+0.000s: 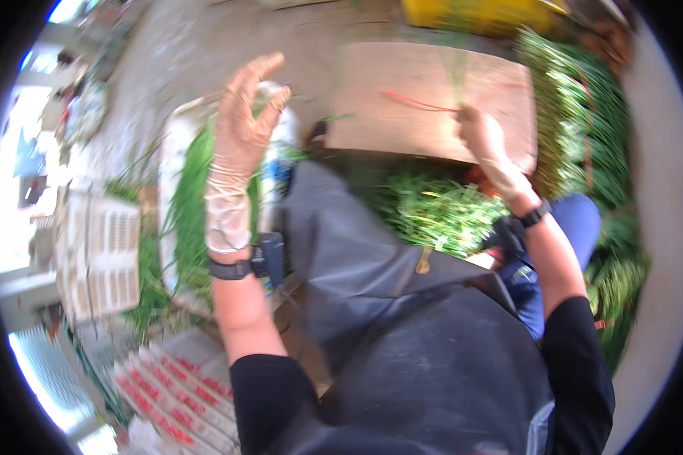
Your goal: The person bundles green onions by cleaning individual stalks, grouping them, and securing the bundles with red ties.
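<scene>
My left hand (243, 114), in a pale thin glove, is raised over a white crate (176, 129) of long green leaves (191, 201). Its fingers are apart and hold nothing. My right hand (484, 140), gloved alike, is closed above the right part of a wooden board (372, 83). From its fingers a thin bunch of green stalks (455, 72) points away from me, smeared by motion. An orange tie (413, 101) stretches left from the same fingertips; whether it goes around the stalks I cannot tell.
Tied bundles of greens (599, 121) are stacked along the right. Loose cut greens (440, 208) lie between the board and my dark apron (432, 349). A white slotted basket (102, 258) stands at the left, above flattened sacks with red print (174, 394). Something yellow (478, 17) sits beyond the board.
</scene>
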The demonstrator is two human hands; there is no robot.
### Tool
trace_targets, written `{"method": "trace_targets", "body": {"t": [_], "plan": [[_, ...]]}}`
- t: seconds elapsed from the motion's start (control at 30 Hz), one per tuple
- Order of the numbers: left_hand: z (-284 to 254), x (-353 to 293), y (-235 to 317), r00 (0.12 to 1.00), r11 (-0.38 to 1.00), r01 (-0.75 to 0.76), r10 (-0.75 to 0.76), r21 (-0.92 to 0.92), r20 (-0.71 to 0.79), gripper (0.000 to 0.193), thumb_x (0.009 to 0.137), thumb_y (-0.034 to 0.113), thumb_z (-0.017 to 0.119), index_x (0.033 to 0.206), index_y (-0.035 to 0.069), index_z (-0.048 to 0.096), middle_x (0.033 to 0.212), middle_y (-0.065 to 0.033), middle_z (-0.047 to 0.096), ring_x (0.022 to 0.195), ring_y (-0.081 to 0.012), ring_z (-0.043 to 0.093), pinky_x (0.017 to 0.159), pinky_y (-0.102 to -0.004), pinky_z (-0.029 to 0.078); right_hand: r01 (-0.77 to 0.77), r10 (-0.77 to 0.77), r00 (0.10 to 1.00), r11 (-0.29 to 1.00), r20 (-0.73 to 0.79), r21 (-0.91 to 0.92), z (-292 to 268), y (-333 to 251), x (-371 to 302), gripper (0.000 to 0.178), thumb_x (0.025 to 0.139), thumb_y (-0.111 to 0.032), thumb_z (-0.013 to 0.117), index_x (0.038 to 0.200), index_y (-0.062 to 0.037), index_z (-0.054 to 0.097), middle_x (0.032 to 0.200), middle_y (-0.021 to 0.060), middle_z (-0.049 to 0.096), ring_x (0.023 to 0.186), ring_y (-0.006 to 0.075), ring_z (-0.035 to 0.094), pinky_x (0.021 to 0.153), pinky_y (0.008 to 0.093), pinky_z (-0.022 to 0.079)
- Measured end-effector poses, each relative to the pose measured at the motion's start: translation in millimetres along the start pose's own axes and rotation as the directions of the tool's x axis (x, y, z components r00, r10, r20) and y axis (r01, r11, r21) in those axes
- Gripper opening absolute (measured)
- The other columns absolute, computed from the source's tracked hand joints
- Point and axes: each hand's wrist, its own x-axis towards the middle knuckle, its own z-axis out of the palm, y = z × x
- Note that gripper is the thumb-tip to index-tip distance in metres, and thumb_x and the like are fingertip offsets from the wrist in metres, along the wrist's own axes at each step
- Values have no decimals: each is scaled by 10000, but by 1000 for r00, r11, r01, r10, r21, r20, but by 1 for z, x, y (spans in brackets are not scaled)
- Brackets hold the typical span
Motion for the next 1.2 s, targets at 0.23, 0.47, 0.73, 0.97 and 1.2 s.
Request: {"method": "trace_targets", "body": {"t": [0.23,0.47,0.73,0.97,1.2], "plan": [[-111,-278,-105,560,566,823,-823,-58,-95,515,888,218,681,1327,6,516,1292,-180,579,1205,-292,547,1025,-381,416,-23,104,986,857,130,-515,6,-22,-23,334,902,-411,601,940,-85,664,789,178,680,795,355,673,696,441,522],[-61,-300,-138,348,343,937,-926,-65,148,1041,787,448,771,1504,-30,189,1514,-274,293,1424,-323,285,1162,-392,238,622,-463,700,769,544,-145,104,-43,-64,441,824,-417,690,1126,-99,643,941,150,689,853,327,668,756,424,532],[38,-176,-271,467,468,882,-848,-58,252,1107,770,601,708,1465,-106,214,1492,-325,291,1402,-389,314,1165,-394,257,323,-160,-227,918,961,229,193,33,-148,596,838,-431,622,1324,-91,558,1265,182,614,1148,326,593,960,410,472],[91,-182,-234,583,635,730,-771,252,255,1245,670,685,718,1493,-68,166,1417,-306,392,1288,-421,421,1092,-432,351,356,9,-23,934,1000,0,187,7,-122,553,879,-432,561,1314,-92,570,1250,201,611,1140,346,594,963,419,473],[102,-153,-221,216,325,689,-945,648,244,1317,626,555,822,1526,8,32,1306,-238,450,1179,-359,521,977,-477,430,554,-57,75,832,996,5,193,-32,-100,389,853,-332,545,1146,-103,661,1055,172,687,957,352,661,810,443,538]]}}
